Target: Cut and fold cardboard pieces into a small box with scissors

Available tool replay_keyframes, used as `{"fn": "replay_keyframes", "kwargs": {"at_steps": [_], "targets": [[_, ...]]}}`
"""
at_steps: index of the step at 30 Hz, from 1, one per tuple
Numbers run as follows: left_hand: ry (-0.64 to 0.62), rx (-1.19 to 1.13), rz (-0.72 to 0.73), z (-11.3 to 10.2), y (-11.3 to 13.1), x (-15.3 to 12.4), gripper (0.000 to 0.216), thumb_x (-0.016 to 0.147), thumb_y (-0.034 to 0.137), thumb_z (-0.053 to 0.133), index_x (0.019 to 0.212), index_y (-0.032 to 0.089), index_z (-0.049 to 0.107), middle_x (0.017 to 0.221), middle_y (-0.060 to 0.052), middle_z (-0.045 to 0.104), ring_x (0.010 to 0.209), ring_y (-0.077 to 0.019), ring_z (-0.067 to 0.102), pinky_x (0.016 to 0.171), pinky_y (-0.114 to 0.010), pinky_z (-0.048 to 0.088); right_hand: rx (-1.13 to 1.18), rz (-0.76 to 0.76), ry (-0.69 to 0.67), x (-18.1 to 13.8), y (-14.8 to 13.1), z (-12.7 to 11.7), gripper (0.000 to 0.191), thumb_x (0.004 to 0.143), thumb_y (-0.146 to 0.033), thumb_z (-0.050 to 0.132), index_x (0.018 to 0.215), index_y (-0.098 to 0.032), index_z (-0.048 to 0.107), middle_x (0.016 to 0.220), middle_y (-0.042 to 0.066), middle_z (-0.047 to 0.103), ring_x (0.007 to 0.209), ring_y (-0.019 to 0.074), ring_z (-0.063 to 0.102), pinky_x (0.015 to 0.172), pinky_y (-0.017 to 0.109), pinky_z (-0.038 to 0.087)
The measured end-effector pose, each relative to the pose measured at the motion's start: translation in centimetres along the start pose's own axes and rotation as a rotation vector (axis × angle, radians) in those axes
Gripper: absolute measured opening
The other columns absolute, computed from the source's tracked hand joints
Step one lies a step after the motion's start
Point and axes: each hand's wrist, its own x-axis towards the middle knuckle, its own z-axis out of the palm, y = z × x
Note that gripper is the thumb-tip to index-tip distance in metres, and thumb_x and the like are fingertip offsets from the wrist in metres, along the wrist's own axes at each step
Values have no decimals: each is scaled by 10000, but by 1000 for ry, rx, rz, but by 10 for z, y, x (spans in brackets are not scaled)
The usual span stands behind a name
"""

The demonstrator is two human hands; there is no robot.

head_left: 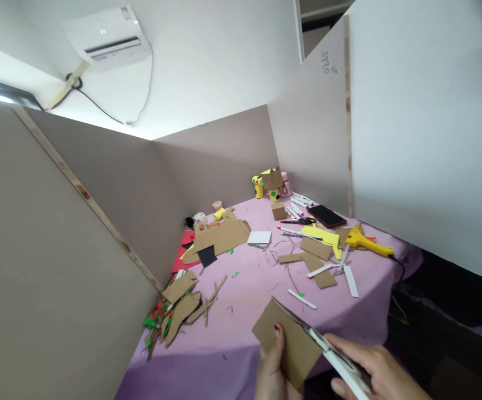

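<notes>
My left hand pinches a brown cardboard piece at the bottom of the view, thumb on top. My right hand grips white-handled scissors. Their blades lie along the cardboard's upper right edge, seemingly cutting into it. Both hands hover over the near edge of the table covered with a purple cloth.
Cardboard scraps pile at the left, larger cardboard shapes behind. A yellow glue gun, phone, markers, another pair of scissors, white strips and small yellow figures lie at the right and back. Partition walls enclose the table.
</notes>
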Motion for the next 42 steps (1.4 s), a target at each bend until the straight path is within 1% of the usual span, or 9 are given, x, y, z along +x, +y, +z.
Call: {"fn": "replay_keyframes", "kwargs": {"at_steps": [6, 12, 16, 19, 25, 30, 34, 39, 42], "targets": [[-42, 19, -15, 6, 7, 14, 263, 739, 201, 654, 974, 136, 556, 868, -97, 722, 870, -259, 676, 774, -350, 534, 1, 37, -10, 12, 12, 7, 412, 727, -303, 624, 1116, -172, 657, 648, 28, 694, 627, 219, 625, 579, 241, 510], [-101, 80, -41, 2, 6, 31, 236, 742, 225, 655, 940, 122, 581, 866, -104, 723, 844, -244, 680, 735, -328, 545, 162, 100, -81, 23, 32, 16, 370, 731, -322, 632, 1069, -174, 655, 630, -17, 617, 579, 164, 543, 564, 229, 463], [-78, 99, -29, 1, 7, 31, 245, 739, 233, 658, 943, 119, 584, 877, -100, 721, 768, -220, 687, 695, -309, 552, 281, 305, -110, 25, 36, 19, 417, 721, -406, 636, 1059, -164, 617, 549, -78, 446, 402, 70, 367, 388, 183, 331], [-58, 98, -16, 3, 9, 23, 251, 737, 224, 661, 956, 128, 582, 817, -75, 719, 660, -183, 679, 654, -286, 553, 390, 434, -34, 25, 23, 14, 489, 710, -447, 638, 1097, -155, 567, 538, -98, 389, 390, 56, 352, 374, 170, 293], [-18, 56, 63, 7, 14, 0, 297, 703, 174, 694, 972, 148, 570, 751, -28, 703, 617, -136, 653, 709, -277, 539, 503, 397, -17, 20, -7, 5, 508, 674, -464, 683, 1092, -194, 581, 561, -95, 429, 416, 57, 396, 412, 180, 345], [9, 69, 120, 3, 13, -7, 357, 656, 199, 733, 971, 166, 568, 750, -24, 708, 705, -169, 671, 749, -287, 525, 459, 315, -18, 20, -5, 2, 504, 644, -402, 724, 1089, -197, 606, 618, -66, 518, 444, 77, 424, 432, 207, 380], [-6, 76, 182, 2, 9, -7, 473, 600, 225, 771, 1026, 158, 577, 775, -37, 717, 763, -205, 678, 760, -305, 522, 465, 226, -11, 24, -5, 1, 468, 680, -318, 712, 1114, -195, 588, 692, -40, 551, 557, 111, 496, 520, 220, 431], [10, 110, 163, 5, 2, -10, 487, 587, 232, 776, 1027, 135, 590, 765, -63, 724, 769, -228, 683, 754, -326, 525, 520, 215, 20, 26, -17, 10, 477, 676, -277, 710, 1123, -204, 561, 720, -30, 561, 676, 151, 543, 657, 265, 462], [32, 147, 119, 5, -1, -13, 420, 604, 241, 760, 973, 118, 602, 748, -83, 723, 779, -249, 683, 749, -346, 528, 526, 223, 29, 24, -17, 15, 516, 647, -276, 729, 1127, -192, 558, 770, -7, 589, 677, 159, 553, 669, 283, 471]]}}
